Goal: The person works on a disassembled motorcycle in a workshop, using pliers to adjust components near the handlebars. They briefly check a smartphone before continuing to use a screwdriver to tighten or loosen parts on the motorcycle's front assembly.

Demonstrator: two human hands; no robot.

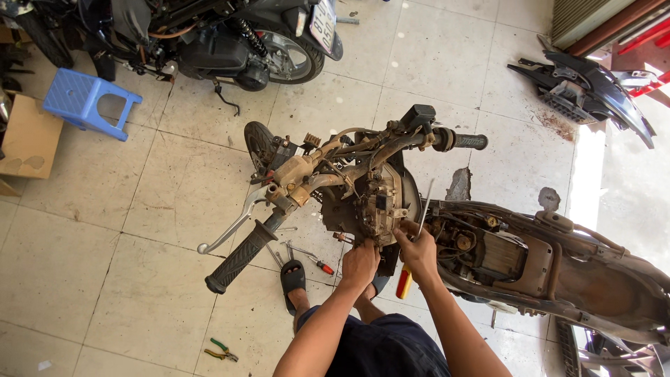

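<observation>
motorbike repair workshop | stripped scooter | pliers on tiled floor

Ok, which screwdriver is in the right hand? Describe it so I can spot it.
Start at the stripped scooter, behind its handlebars. The right hand grips a long screwdriver; unlike the smaller red-tipped one on the floor, its handle is yellow and red.

grimy pale tiled floor, blue plastic stool top left, cardboard box beside it, parked motorbike behind, harsh sunlight coming in from the right
</observation>
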